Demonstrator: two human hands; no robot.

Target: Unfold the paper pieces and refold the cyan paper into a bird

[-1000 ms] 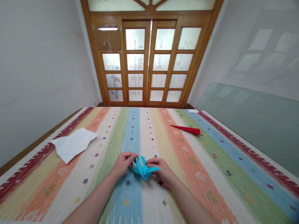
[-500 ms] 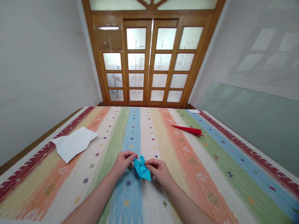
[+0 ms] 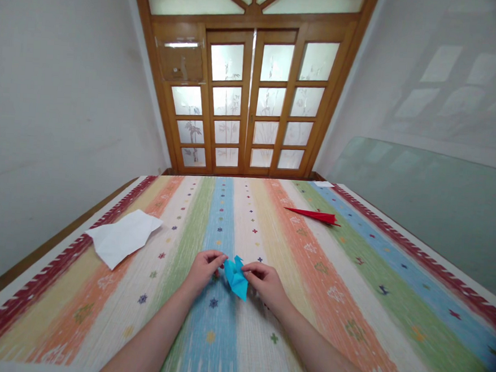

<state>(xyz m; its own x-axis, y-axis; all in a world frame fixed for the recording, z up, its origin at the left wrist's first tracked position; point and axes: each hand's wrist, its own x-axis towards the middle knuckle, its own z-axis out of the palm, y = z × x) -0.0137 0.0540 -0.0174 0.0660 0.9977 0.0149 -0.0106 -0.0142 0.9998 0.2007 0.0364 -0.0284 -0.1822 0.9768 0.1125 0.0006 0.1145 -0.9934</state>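
Observation:
A folded blue paper figure [image 3: 236, 277] sits between my two hands, just above the striped cloth [image 3: 343, 283]. My left hand [image 3: 205, 269] pinches its left tip with thumb and fingers. My right hand [image 3: 265, 283] grips its right side with the fingers curled. The paper's pointed lower end hangs toward me. Both forearms reach in from the bottom of the view.
A creased white paper sheet [image 3: 122, 237] lies at the left of the cloth. A red folded paper piece [image 3: 314, 215] lies far right. A wooden glass-paned door [image 3: 248, 95] stands beyond the far edge, and a glass pane [image 3: 434, 199] leans along the right wall.
The blue paper's spread side flaps have been brought together into a narrower shape. Both hands have closed slightly inward and stay on the paper.

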